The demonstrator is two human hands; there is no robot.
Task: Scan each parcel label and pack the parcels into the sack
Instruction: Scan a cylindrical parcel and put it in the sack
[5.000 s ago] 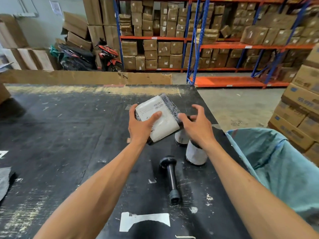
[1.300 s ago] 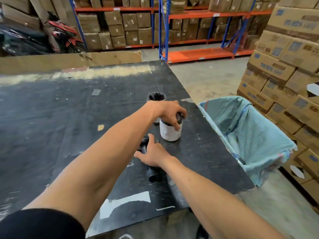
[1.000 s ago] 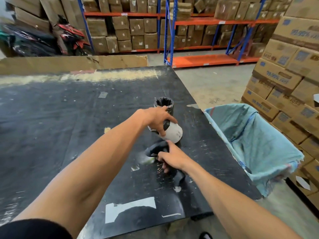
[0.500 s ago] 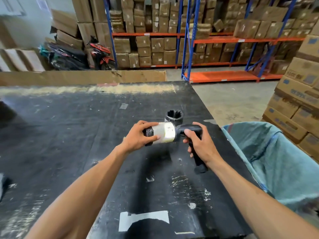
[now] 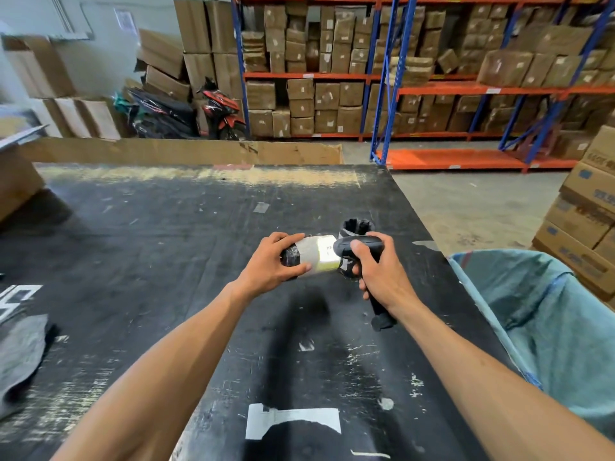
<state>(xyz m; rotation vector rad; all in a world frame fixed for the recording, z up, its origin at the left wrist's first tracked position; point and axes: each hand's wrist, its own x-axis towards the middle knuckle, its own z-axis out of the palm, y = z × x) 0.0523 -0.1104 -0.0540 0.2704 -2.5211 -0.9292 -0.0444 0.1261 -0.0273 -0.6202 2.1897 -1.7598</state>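
Observation:
My left hand [image 5: 271, 265] grips a small cylindrical parcel [image 5: 314, 257], black-wrapped with a white label, held sideways above the black table [image 5: 166, 261]. My right hand [image 5: 379, 271] grips a black handheld scanner [image 5: 357, 249] whose head points at the label from a few centimetres; the label glows bright. A second small black parcel [image 5: 356, 226] stands upright on the table just behind the scanner. The open blue-green sack [image 5: 549, 327] hangs at the table's right edge.
A grey cloth [image 5: 20, 357] lies at the table's left edge. Stacked cardboard boxes [image 5: 585, 211] stand right of the sack. Cardboard sheet [image 5: 186, 151] lines the table's far edge; shelving racks [image 5: 382, 78] and parked motorbikes [image 5: 186, 111] are beyond.
My left hand lifted the cylindrical parcel off the table and turned it sideways. My right hand picked up the scanner and brought it to the label, which now glows brighter.

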